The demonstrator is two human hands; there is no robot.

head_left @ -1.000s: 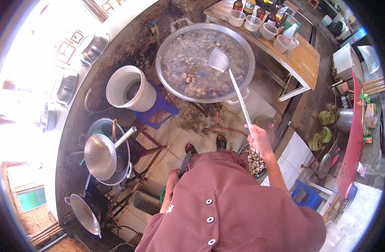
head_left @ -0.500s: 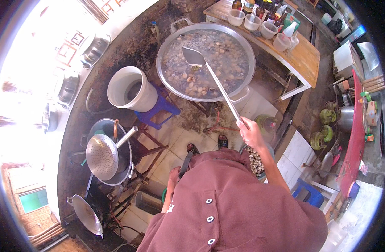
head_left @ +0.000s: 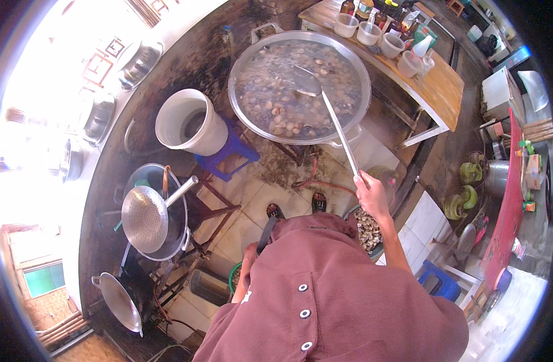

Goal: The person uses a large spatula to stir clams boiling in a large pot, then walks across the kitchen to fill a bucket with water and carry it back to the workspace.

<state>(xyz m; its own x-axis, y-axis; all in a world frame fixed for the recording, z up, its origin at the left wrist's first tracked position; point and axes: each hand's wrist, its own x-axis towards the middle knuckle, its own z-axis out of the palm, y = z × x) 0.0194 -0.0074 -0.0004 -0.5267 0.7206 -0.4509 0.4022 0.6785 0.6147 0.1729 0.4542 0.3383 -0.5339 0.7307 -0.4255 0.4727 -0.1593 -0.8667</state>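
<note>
A long-handled metal spatula (head_left: 338, 128) is gripped near its end by my right hand (head_left: 373, 192), fingers wrapped round the handle. Its wide blade tilts over a big round metal pot (head_left: 362, 106), at the surface of cloudy liquid full of shellfish (head_left: 284, 122); how deep the blade's edge sits is unclear. My left hand (head_left: 250, 253) hangs low beside my hip, next to a dark strap (head_left: 266, 234). Its fingers are mostly hidden, and I cannot tell whether it touches the strap.
A white bucket (head_left: 212, 136) stands on a blue stool (head_left: 231, 161) left of the pot. A perforated ladle (head_left: 145, 220) rests across a metal basin. Bottles and plastic tubs (head_left: 392, 45) line the wooden table (head_left: 445, 90). Shellfish fill a basin (head_left: 369, 232) by my right side.
The spatula blade has shifted right over the pot, and its tilt has changed. My right hand has moved slightly right and down with the handle. The left hand stays low.
</note>
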